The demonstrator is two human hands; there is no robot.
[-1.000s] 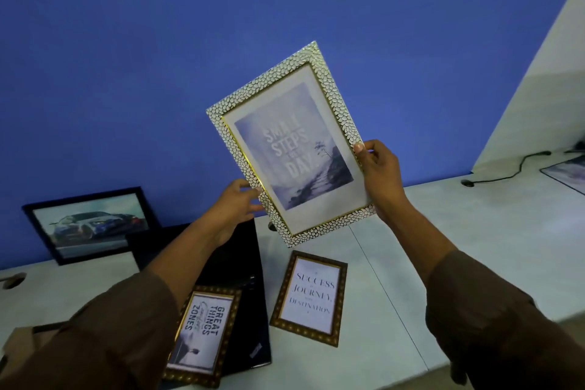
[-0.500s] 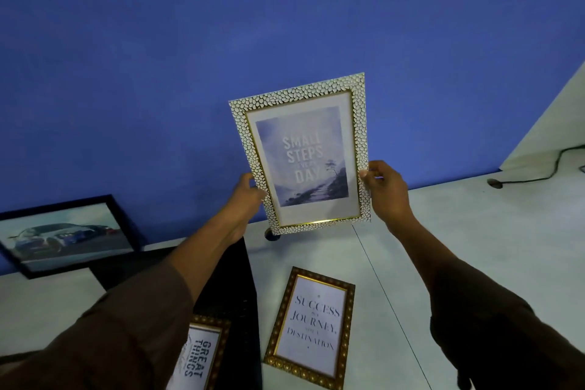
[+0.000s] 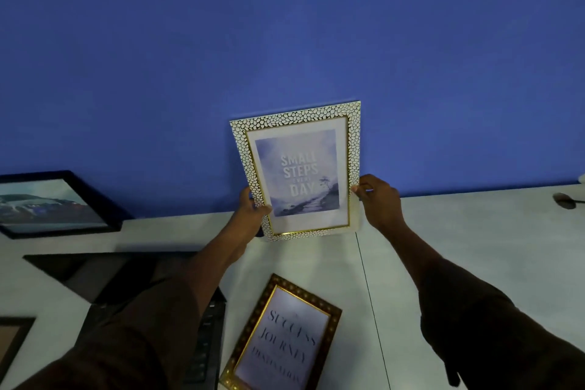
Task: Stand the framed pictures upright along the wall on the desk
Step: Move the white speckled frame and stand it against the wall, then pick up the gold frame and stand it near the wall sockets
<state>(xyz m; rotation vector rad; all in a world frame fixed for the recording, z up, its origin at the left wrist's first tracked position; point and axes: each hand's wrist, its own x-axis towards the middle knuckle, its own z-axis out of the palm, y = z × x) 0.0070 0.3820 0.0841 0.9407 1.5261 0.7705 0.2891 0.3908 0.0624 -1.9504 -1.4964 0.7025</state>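
White pebbled frame point(image 3: 296, 169) sits between both hands, portrait — long axis near vertical, top leaning slightly left, back close to the blue wall point(image 3: 285, 41). Left hand point(image 3: 250, 215) pinches the lower left edge, right hand point(image 3: 378, 203) clamps the lower right edge; both closed on the frame. Bottom edge at or just above the desk point(image 3: 474, 247) — contact unclear. Next likely: seat the base, tip the top onto the wall. Black frame point(image 3: 53, 203) already leans at the wall, left. Brown frame point(image 3: 285, 339) lies flat near the person, not yet stood.
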